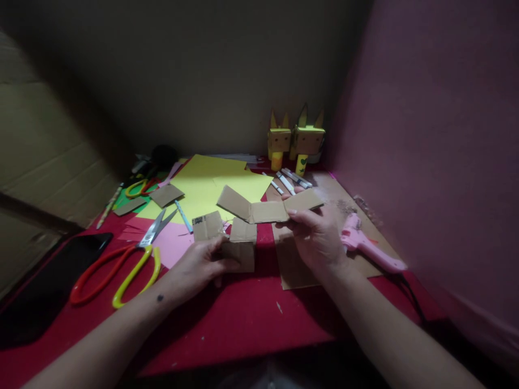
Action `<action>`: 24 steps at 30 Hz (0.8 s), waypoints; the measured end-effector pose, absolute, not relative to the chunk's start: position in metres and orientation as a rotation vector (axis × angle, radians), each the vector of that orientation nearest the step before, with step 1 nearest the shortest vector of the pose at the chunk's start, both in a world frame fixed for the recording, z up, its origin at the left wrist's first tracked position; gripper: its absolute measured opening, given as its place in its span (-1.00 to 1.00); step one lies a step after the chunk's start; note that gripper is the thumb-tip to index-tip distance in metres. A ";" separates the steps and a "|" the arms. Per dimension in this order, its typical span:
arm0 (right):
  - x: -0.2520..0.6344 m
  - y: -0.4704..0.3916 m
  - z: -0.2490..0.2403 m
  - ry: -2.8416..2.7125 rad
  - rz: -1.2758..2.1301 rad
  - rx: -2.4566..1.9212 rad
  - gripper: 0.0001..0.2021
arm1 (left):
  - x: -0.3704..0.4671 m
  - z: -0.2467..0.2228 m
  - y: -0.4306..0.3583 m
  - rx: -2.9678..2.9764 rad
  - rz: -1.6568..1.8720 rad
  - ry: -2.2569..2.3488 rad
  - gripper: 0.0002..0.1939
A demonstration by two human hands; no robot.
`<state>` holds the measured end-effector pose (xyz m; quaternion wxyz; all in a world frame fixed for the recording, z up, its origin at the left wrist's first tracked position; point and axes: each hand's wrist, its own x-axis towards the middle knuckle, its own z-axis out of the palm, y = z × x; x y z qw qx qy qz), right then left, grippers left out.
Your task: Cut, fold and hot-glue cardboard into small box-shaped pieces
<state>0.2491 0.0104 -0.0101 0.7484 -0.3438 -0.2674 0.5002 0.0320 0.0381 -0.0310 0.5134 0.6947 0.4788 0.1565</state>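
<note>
One cardboard strip (three-panelled) in the right grip, mostly left of thumb.

The left hand holds folded cardboard, the right hand a bent strip, above a red bench between open scissors and a pink glue gun.

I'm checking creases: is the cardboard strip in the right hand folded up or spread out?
Spread but not flat: the cardboard strip in the right hand bends at two creases, its end panels angled from the middle panel.
</note>
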 end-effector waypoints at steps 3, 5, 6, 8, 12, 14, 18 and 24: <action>0.249 0.010 -0.013 -0.641 1.096 -0.778 -0.59 | 0.031 -0.031 0.036 1.690 0.367 1.185 -0.65; 0.249 0.009 -0.014 -0.682 1.092 -0.788 -0.64 | 0.031 -0.031 0.034 1.704 0.369 1.205 -0.58; 0.249 0.009 -0.014 -0.700 1.091 -0.793 -0.67 | 0.031 -0.031 0.033 1.709 0.373 1.209 -0.55; 0.248 0.009 -0.014 -0.726 1.092 -0.809 -0.70 | 0.032 -0.030 0.032 1.718 0.384 1.204 -0.55; 0.246 0.010 -0.015 -0.734 1.108 -0.825 -0.76 | 0.032 -0.030 0.030 1.745 0.412 1.169 -0.69; 0.246 0.010 -0.015 -0.741 1.107 -0.822 -0.78 | 0.031 -0.032 0.030 1.764 0.410 1.151 -0.70; 0.247 0.009 -0.014 -0.776 1.094 -0.890 -0.51 | 0.028 -0.038 0.030 1.804 0.444 1.138 -0.59; 0.246 0.009 -0.013 -0.808 1.177 -1.087 -0.31 | 0.029 -0.039 0.030 1.813 0.464 1.145 -0.73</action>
